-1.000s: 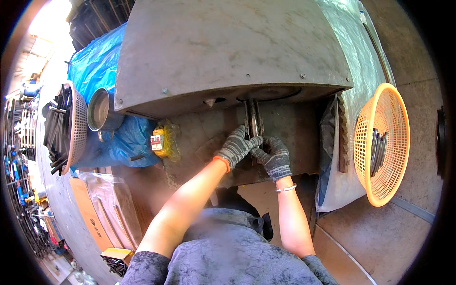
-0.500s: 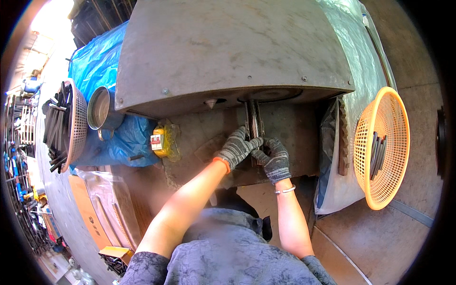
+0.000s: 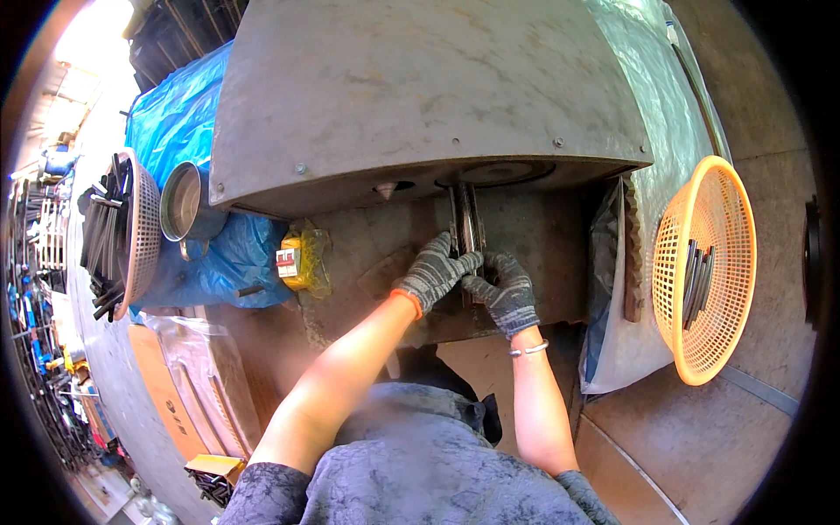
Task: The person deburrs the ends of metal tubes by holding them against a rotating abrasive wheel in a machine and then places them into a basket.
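Stillness marks the last second: the left hand point(image 3: 440, 265) and right hand point(image 3: 506, 294), both in grey striped gloves, keep nearly the same pose at the near end of a narrow metal guide point(image 3: 469, 220). The view has shifted only a trifle, and the contents of both baskets look unchanged. I judge from this that the work is in a steady holding or feeding phase, with no piece newly picked up or set down.

The guide runs from the far side, under a large grey cover point(image 3: 429, 83), toward the person, above a dark worktop point(image 3: 547, 241). The left hand's fingers lie along the guide's left side, thumb reaching right across it; the right hand's fingers are bent inward just beside its near end, thumb pointing left. The two thumbs come close together over the guide. The gloves hide whatever is between them, so I cannot tell whether either set of fingers is clenched on a separate piece or only resting there.

To the right, an orange basket point(image 3: 737, 254) holds a few dark rods point(image 3: 696, 284). Far to the left, a pale basket point(image 3: 147, 232) is heaped with more black rods point(image 3: 107, 232), just beside a metal mug point(image 3: 187, 206). A switch point(image 3: 288, 262) in yellow wrapping sits left of the hands.
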The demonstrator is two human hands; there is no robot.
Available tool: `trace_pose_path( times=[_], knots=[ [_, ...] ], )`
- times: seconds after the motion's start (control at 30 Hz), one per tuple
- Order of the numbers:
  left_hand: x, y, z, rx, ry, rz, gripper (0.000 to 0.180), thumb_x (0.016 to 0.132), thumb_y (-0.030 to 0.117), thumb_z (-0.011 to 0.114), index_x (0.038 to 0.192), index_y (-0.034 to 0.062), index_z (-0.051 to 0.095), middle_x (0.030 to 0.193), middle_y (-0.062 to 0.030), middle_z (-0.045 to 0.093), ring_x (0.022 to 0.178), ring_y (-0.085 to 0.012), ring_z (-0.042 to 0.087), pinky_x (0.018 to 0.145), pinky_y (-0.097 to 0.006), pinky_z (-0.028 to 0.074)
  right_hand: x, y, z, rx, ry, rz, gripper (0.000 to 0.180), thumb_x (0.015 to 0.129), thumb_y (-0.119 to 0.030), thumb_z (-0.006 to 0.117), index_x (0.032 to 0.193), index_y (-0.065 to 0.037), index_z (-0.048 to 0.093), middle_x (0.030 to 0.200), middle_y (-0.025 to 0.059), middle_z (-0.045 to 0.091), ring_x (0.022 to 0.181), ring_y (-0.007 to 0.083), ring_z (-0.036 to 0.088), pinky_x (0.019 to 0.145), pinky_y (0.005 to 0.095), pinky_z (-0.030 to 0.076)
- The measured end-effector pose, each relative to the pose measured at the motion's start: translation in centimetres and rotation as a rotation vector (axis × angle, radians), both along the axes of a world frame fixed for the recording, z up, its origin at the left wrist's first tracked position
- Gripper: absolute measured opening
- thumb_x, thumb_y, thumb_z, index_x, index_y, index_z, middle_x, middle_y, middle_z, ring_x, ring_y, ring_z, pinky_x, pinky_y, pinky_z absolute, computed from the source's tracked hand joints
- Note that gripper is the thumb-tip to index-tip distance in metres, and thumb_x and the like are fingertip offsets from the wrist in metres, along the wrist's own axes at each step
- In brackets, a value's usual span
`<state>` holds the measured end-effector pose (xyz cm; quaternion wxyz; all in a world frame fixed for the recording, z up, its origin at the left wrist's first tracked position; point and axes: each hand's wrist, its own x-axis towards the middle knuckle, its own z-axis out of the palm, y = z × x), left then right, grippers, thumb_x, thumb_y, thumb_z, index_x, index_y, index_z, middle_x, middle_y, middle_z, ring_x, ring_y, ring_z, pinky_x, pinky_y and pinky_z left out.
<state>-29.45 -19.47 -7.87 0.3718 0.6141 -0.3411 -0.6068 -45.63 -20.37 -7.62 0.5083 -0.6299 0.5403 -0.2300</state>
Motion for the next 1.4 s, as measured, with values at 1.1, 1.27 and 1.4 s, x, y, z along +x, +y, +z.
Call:
trace_pose_path(
  times=[1.1, 1.27, 1.4],
  knots=[
    [-0.3, 0.0, -0.1, -0.007, -0.130, 0.010, 0.046, 0.082, 0.026, 0.072, 0.114, -0.0045, 0.058, 0.103, -0.0168, 0.066, 0.092, -0.0236, 0.061, 0.083, -0.035, 0.049, -0.4, -0.1, -0.6, 0.031, 0.020, -0.013, 0.035, 0.071, -0.017, 0.081, 0.099, -0.002, 0.066, 0.088, 0.0126, 0.067, 0.075, 0.0224, 0.064, 0.068, 0.0347, 0.052],
    [-0.2, 0.2, -1.2, -0.037, -0.189, 0.003, 0.042, 0.083, 0.026, 0.070, 0.114, -0.0004, 0.058, 0.099, -0.0171, 0.067, 0.090, -0.0267, 0.063, 0.081, -0.036, 0.050, 0.1, -0.3, 0.6, 0.060, 0.035, -0.013, 0.035, 0.070, -0.020, 0.082, 0.095, -0.002, 0.065, 0.083, 0.0110, 0.066, 0.071, 0.0218, 0.064, 0.065, 0.0349, 0.052],
    [-0.2, -0.2, 0.8, 0.011, -0.174, -0.007, 0.049, 0.082, 0.027, 0.072, 0.114, -0.0055, 0.058, 0.105, -0.0183, 0.065, 0.094, -0.0238, 0.060, 0.084, -0.034, 0.048, -0.2, -0.3, -0.3, 0.066, 0.031, -0.024, 0.031, 0.069, -0.007, 0.082, 0.093, -0.001, 0.063, 0.083, 0.0047, 0.063, 0.072, 0.0118, 0.056, 0.065, 0.0275, 0.050]
  ],
)
